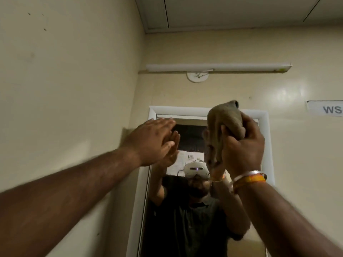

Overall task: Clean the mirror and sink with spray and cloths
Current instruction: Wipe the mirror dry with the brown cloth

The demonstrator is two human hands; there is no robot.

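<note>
Two hands raised before a white-framed mirror (264, 138) on a cream wall. Left hand (152, 143) flat, fingers straight and together, palm laid on or just off the upper left of the glass; contact hard to tell, though the mirrored palm meets it. Right hand (243, 147) curled round a bunched brown cloth (225, 123), gripped at the upper right of the mirror, the cloth's top poking above the frame's upper edge. Cloth well to the right of the left hand, not touched by it. Metal and orange bangles (249, 178) on the right wrist. Above the mirror, a white tube light (219, 67); to the right, a paper sign (326, 108) lettered "WS". Reflected in the glass: a person in a dark shirt wearing a white headset.
</note>
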